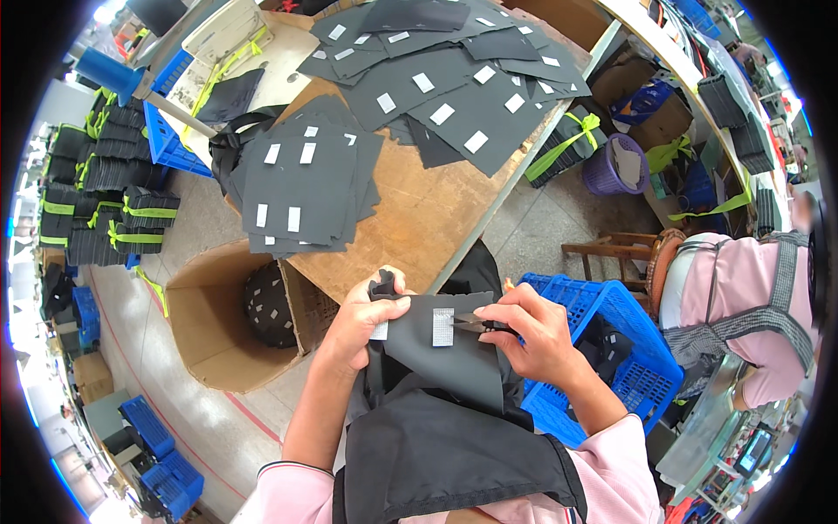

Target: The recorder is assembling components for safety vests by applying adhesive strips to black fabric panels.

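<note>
A dark grey fabric panel [463, 371] lies across my lap, its upper edge raised in front of me. My left hand [356, 321] is closed on the panel's left side, thumb on top, with a bunched fold standing up between the fingers. Near the middle of the panel is a white, textured rectangular patch [443, 328]. In my right hand [534, 330] is a small pair of thread snips [476, 324], gripped by the fingers. Their dark tips point left, at the patch's right edge. Part of a second white patch [380, 331] shows beside my left hand.
Ahead, the wooden table [410, 205] bears a stack of grey panels [301, 188] and a spread pile [436, 87]. A cardboard box [196, 341] stands left, a blue crate [646, 384] right. Beyond are a purple basket [602, 175], a wooden stool [615, 249] and a seated person [742, 297].
</note>
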A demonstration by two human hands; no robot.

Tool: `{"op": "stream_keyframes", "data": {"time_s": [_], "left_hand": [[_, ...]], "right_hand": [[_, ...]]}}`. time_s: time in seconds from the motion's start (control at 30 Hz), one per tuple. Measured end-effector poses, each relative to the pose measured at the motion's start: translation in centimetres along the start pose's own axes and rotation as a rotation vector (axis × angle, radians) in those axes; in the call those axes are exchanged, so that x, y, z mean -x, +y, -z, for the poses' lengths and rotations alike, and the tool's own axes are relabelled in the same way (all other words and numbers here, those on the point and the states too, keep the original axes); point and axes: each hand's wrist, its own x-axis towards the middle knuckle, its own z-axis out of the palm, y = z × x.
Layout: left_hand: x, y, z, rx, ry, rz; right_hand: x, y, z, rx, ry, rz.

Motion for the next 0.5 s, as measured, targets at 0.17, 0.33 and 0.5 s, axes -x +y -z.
{"op": "stream_keyframes", "data": {"time_s": [0.17, 0.33, 0.5], "left_hand": [[-0.1, 0.07, -0.26, 0.014, -0.009, 0.021], [-0.11, 0.06, -0.12, 0.039, -0.02, 0.021], [-0.27, -0.23, 0.06, 0.035, -0.01, 0.007]], "right_hand": [[-0.11, -0.11, -0.21, 0.024, 0.031, -0.04], [-0.23, 0.28, -0.52, 0.029, 0.06, 0.067], [0.4, 0.14, -0.49, 0.051, 0.093, 0.035]]}}
